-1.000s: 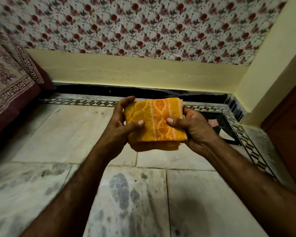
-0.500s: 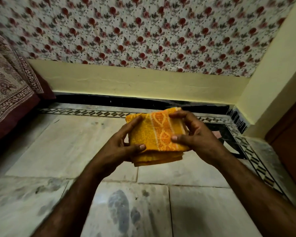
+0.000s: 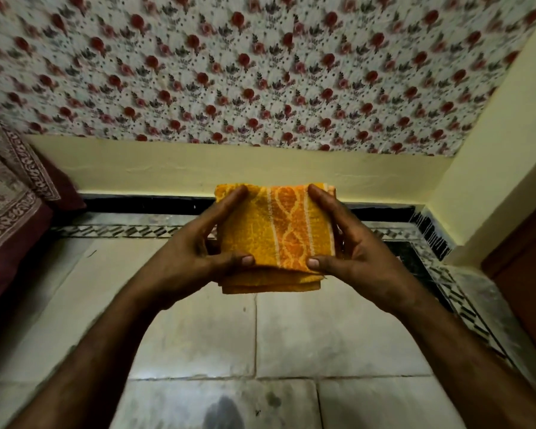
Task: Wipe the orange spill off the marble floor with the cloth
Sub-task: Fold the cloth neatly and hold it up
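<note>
Left edge of frame: patterned bedspread [image 3: 7, 218], no part in the job. Centre-left: your left hand [image 3: 189, 255], thumb on the cloth's lower edge, fingers laid up its left side, gripping. Centre: cloth [image 3: 276, 236], held between both hands and clear of the marble floor [image 3: 338, 335], which fills the lower frame beneath it. It is folded to a thick, near-square pad with no marked long axis. It is yellow-orange terry with a pale-edged orange band running top to bottom, and stacked layers show along the lower edge. Centre-right: your right hand [image 3: 356, 258], mirrored grip. Neither hand is nearer, since each holds one side. Orange spill: not in view. Only a dark grey mark [image 3: 223, 411] shows at bottom centre. Judgement: the pad must travel downward to the floor once you locate the spill.
</note>
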